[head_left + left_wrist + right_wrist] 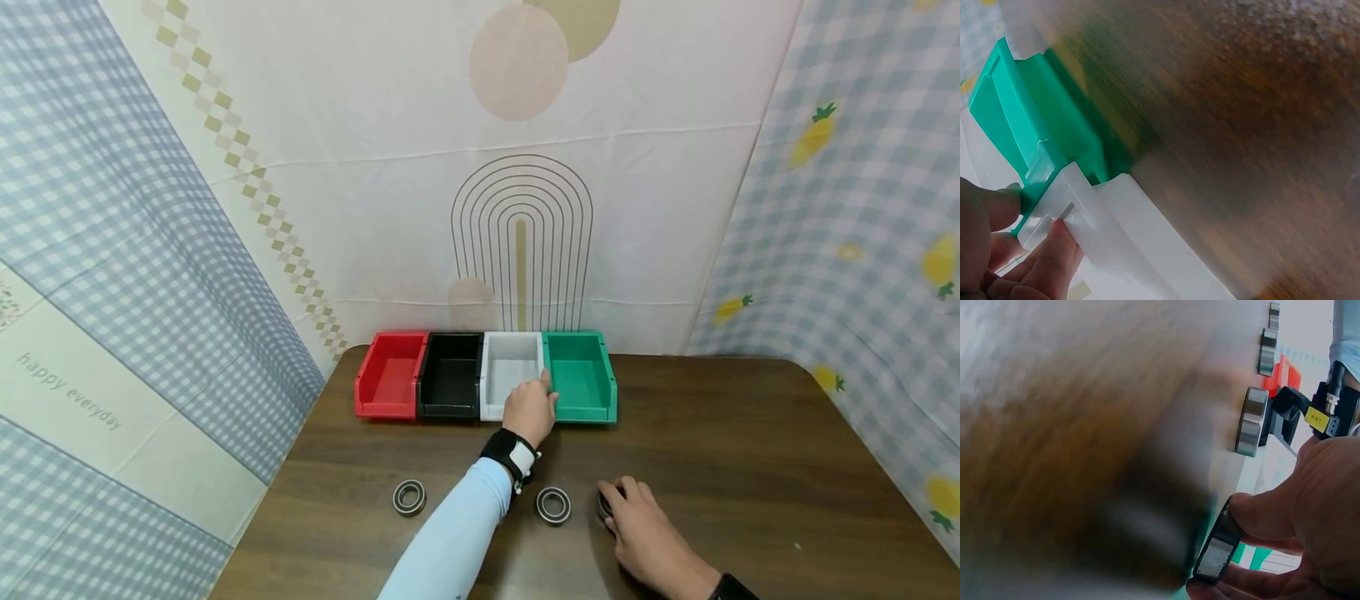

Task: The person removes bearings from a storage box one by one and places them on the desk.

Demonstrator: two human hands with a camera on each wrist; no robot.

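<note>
My left hand [529, 410] reaches to the row of bins and pinches the adjoining walls of the white bin [1116, 244] and the green bin [1063, 106]. Its thumb lies against the green side, its fingers against the white side. To the right, my right hand [651, 533] grips a metal ball bearing [1217, 550] between thumb and fingers, the ring tilted in the right wrist view. Left of that hand, another bearing [553, 506] lies flat on the table. A further bearing [408, 497] lies left of the left forearm.
A red bin [393, 387] and a black bin [452, 387] continue the row at the back of the wooden table [712, 425]. The right wrist view shows three more bearings in line; the left sleeve [450, 533] hides one from the head view. Patterned cloth [375, 208] hangs behind.
</note>
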